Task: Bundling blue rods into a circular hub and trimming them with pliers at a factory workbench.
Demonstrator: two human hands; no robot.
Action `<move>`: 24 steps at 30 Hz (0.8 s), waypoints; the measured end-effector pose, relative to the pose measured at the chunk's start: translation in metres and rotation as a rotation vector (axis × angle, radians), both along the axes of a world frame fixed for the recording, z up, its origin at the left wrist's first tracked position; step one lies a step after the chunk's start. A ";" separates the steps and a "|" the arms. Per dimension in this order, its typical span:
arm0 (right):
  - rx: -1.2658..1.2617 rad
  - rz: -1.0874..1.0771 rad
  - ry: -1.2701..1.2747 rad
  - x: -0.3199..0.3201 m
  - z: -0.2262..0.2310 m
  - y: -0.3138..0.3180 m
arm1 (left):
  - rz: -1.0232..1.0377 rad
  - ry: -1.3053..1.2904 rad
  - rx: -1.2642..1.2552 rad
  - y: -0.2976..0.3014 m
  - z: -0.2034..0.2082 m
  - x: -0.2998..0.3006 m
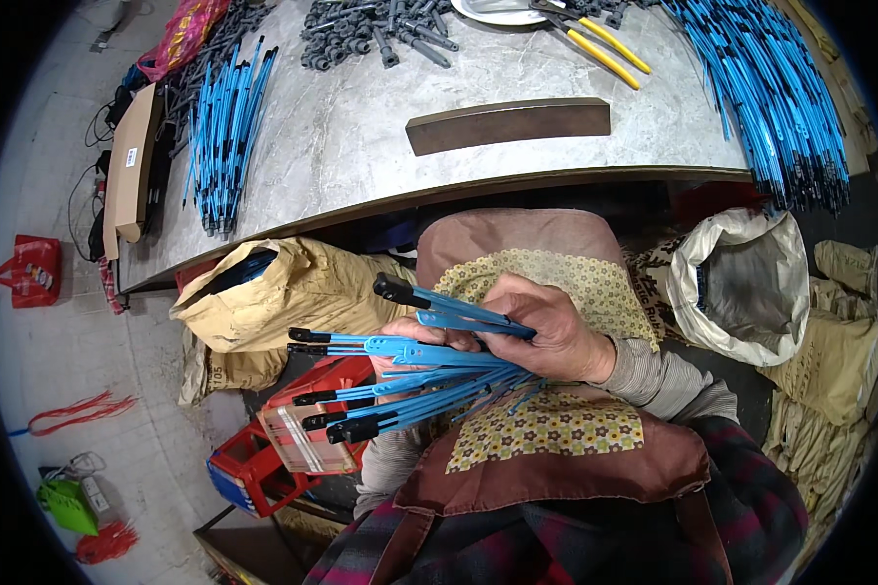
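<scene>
My left hand (421,332) is closed around a fanned bunch of slim blue plastic sticks with black ends (449,375), held over my lap. Most of that hand's fingers are hidden behind the sticks. Just to its right, my right hand (551,327) is closed on a couple of similar blue sticks (454,305), raised above the bunch and pointing left. Beneath both hands lies my brown apron with a flowered panel (546,429).
Ahead is a grey marbled table (332,127) bearing a dark bar (507,125), yellow-handled pliers (605,54), grey plastic parts (385,44) and two blue stick piles (226,136) (771,107). Open sacks (312,292) (688,283) flank me. A red stool (263,463) stands lower left.
</scene>
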State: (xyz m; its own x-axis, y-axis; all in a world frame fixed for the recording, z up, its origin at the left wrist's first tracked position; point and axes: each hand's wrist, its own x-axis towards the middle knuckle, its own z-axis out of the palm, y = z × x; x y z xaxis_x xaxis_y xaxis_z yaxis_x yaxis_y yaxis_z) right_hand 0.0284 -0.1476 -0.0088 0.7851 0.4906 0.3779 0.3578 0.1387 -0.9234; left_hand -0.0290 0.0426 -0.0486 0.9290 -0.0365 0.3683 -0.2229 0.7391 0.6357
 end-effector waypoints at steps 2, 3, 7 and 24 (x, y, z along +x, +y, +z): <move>0.007 -0.007 -0.003 0.000 -0.001 0.000 | 0.007 0.035 -0.018 0.000 -0.001 -0.002; 0.008 -0.008 -0.001 0.000 -0.001 0.001 | 0.006 0.036 -0.017 0.001 -0.001 -0.003; -0.009 -0.009 -0.021 0.001 -0.004 0.001 | 0.029 0.127 -0.058 0.002 -0.004 -0.009; -0.056 0.149 0.013 0.007 -0.008 -0.035 | 0.210 0.150 0.430 -0.015 0.024 0.000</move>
State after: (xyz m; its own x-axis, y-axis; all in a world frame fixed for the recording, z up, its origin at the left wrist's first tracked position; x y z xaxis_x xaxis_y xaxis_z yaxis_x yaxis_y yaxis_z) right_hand 0.0356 -0.1829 -0.0172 0.7068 0.6219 0.3370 0.3249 0.1378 -0.9357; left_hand -0.0291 0.0277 -0.0248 0.9742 0.0375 0.2226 -0.2213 0.3523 0.9093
